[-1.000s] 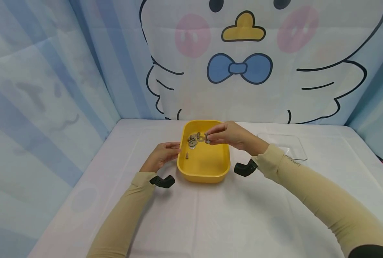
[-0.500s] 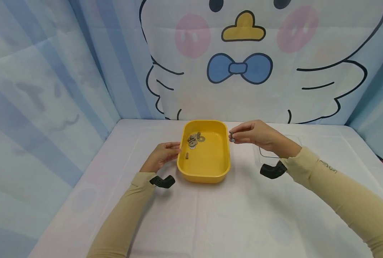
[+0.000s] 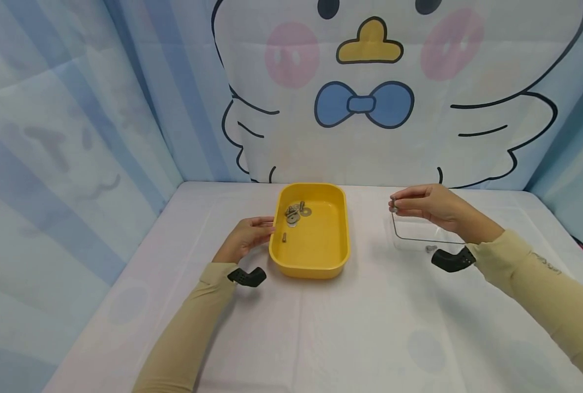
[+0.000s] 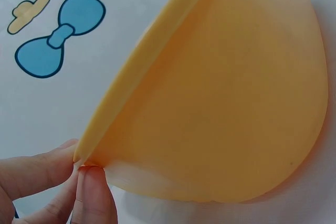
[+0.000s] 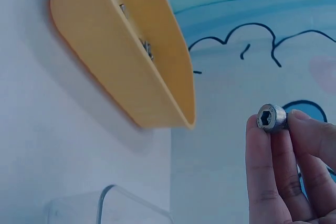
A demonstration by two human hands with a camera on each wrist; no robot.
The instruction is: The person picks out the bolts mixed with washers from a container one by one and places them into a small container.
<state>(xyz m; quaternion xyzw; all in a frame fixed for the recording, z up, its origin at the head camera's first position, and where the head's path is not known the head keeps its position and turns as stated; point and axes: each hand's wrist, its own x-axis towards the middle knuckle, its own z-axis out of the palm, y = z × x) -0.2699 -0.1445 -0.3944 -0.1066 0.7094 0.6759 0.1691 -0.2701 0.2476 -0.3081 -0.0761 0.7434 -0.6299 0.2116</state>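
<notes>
My left hand (image 3: 245, 236) pinches the left rim of a yellow plastic tray (image 3: 316, 248) that stands on the table. Several metal bolts and flat washers (image 3: 293, 217) lie heaped in the tray's far left part, and one small screw (image 3: 284, 237) lies nearer me. Between thumb and fingertips, my right hand (image 3: 436, 207) holds a socket head bolt (image 5: 271, 118), its knurled head and hex recess facing the right wrist camera. That hand is over the left end of a clear plastic box (image 3: 421, 240), where a metal piece (image 3: 431, 249) shows through the near wall; the hand hides part of the box.
White cloth covers the table (image 3: 321, 327). A printed curtain with a blue bow tie (image 3: 364, 104) hangs right behind the table's far edge. Black wrist mounts (image 3: 452, 261) stick out below both hands.
My right hand has moved right with the bolt, from above the tray to over the clear box. My left hand has stayed at the tray's rim.
</notes>
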